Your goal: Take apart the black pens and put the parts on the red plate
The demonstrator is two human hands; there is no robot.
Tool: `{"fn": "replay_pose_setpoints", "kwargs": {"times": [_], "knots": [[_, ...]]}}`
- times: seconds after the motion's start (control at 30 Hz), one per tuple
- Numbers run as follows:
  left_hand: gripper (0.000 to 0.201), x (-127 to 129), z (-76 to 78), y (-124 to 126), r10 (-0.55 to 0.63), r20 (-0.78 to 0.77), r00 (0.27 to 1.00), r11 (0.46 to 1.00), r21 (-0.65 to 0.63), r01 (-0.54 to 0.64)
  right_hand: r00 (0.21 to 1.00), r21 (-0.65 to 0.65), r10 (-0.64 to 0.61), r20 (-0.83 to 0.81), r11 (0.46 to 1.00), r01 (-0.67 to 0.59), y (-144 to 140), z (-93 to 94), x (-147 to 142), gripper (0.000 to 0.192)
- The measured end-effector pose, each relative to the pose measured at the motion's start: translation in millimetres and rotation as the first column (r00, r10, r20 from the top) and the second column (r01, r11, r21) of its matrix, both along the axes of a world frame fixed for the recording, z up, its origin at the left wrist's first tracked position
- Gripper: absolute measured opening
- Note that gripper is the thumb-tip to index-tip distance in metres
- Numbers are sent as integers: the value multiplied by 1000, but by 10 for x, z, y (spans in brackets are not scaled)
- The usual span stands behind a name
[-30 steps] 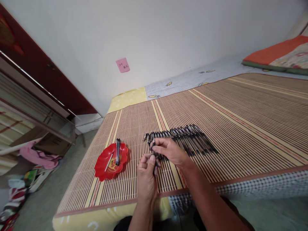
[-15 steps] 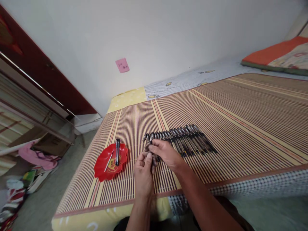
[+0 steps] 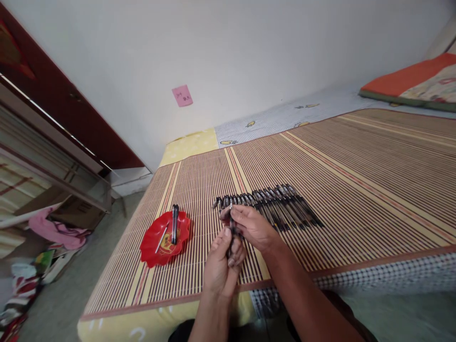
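Between my two hands is a dark pen (image 3: 231, 223), held roughly upright in front of my body. My left hand (image 3: 223, 254) is closed round its lower part. The fingers of my right hand (image 3: 251, 225) pinch its upper end. Just beyond and to the right lies a row of several black pens (image 3: 278, 204), side by side on the striped mat (image 3: 302, 171); my right hand hides part of the row. To the left, a red scalloped plate (image 3: 149, 240) holds a few black pens (image 3: 174, 223) and a thin white stick-like piece (image 3: 161, 240).
The mat covers a bed with a yellow and checked sheet (image 3: 192, 141). A folded orange quilt (image 3: 399, 78) lies at the far right. A pink note (image 3: 182, 96) is on the wall behind. Left of the bed are a cardboard box (image 3: 76, 211) and a pink cloth (image 3: 59, 225).
Both hands have shifted slightly to the right with the pen. My left hand has turned so that more of its curled fingers show. The plate and the row of pens stay in place.
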State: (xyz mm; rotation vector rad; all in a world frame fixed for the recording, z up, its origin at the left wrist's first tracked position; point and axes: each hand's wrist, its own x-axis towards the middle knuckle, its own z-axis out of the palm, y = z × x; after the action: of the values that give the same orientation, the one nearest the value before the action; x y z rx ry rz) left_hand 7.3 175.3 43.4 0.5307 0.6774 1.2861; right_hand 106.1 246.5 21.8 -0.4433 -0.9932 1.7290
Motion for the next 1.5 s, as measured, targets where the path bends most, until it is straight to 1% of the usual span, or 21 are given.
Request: {"fn": "replay_pose_setpoints", "kwargs": {"times": [0.03, 0.1, 0.17, 0.3, 0.37, 0.47, 0.57, 0.67, 0.77, 0.83, 0.87, 0.9, 0.93, 0.97, 1.03, 1.07, 1.13, 1.2, 1.3, 1.4, 1.5], "knots": [[33, -6, 4, 1, -19, 20, 1000, 1000, -5, 19, 1000, 10, 5, -5, 1000, -5, -5, 4, 2, 33], [34, -11, 5, 7, -6, 25, 1000, 1000, 0, 6, 1000, 28, 4, 14, 1000, -5, -12, 17, 6, 33], [33, -9, -3, 11, 53, -9, 999, 998, 31, -53, 998, 48, -5, 65, 999, 2, -12, 30, 8, 34], [33, -1, -39, 7, 203, -161, 966, 978, 87, -191, 984, 131, -65, 163, 990, 44, -10, 47, 1, 30], [35, -5, -62, 3, 291, -229, 929, 956, 104, -274, 977, 145, -85, 194, 988, 57, -22, 55, -12, 31], [34, -19, -93, -1, 394, -328, 859, 919, 169, -357, 975, 102, -55, 214, 994, 33, -49, 65, -41, 35], [29, -32, -104, -5, 451, -440, 777, 892, 256, -373, 974, 87, -68, 215, 995, 51, -63, 68, -65, 34], [26, -36, -95, -14, 498, -516, 697, 867, 312, -388, 956, 132, -135, 261, 986, 103, -55, 61, -78, 30], [22, -37, -100, -20, 538, -575, 616, 843, 358, -402, 924, 188, -206, 321, 970, 151, -45, 52, -89, 28], [19, -40, -117, -14, 565, -597, 569, 825, 391, -409, 914, 203, -219, 341, 967, 156, -45, 47, -93, 28], [19, -41, -126, -7, 571, -598, 562, 820, 398, -411, 913, 204, -217, 345, 967, 152, -45, 44, -92, 28], [20, -42, -132, 2, 566, -589, 577, 824, 390, -411, 915, 199, -213, 344, 968, 150, -44, 40, -87, 29], [22, -42, -134, 14, 543, -568, 619, 840, 360, -407, 919, 188, -205, 338, 971, 147, -42, 35, -78, 30], [24, -41, -130, 26, 502, -531, 682, 865, 311, -395, 926, 172, -189, 328, 975, 139, -37, 27, -64, 31], [30, -35, -106, 50, 389, -411, 825, 921, 183, -344, 951, 122, -136, 277, 987, 105, -18, 6, -25, 34], [33, -30, -90, 59, 336, -342, 878, 942, 125, -311, 966, 84, -106, 236, 993, 89, -4, -5, 0, 37], [38, -20, -59, 67, 256, -238, 937, 967, 51, -251, 988, -1, -73, 137, 997, 74, 27, -19, 56, 42], [40, -9, -44, 61, 203, -183, 962, 979, 19, -203, 995, -65, -91, 46, 993, 94, 54, -14, 115, 43], [39, 11, -53, 39, 118, -143, 983, 993, 2, -119, 994, -53, -108, -16, 993, 107, 63, 31, 191, 38], [38, 34, -72, 20, 64, -134, 989, 998, 3, -64, 996, -23, -90, -14, 996, 89, 38, 86, 229, 33], [38, 55, -81, 9, 45, -147, 988, 999, 3, -46, 997, -29, -78, 2, 997, 78, 12, 112, 237, 30]]}}
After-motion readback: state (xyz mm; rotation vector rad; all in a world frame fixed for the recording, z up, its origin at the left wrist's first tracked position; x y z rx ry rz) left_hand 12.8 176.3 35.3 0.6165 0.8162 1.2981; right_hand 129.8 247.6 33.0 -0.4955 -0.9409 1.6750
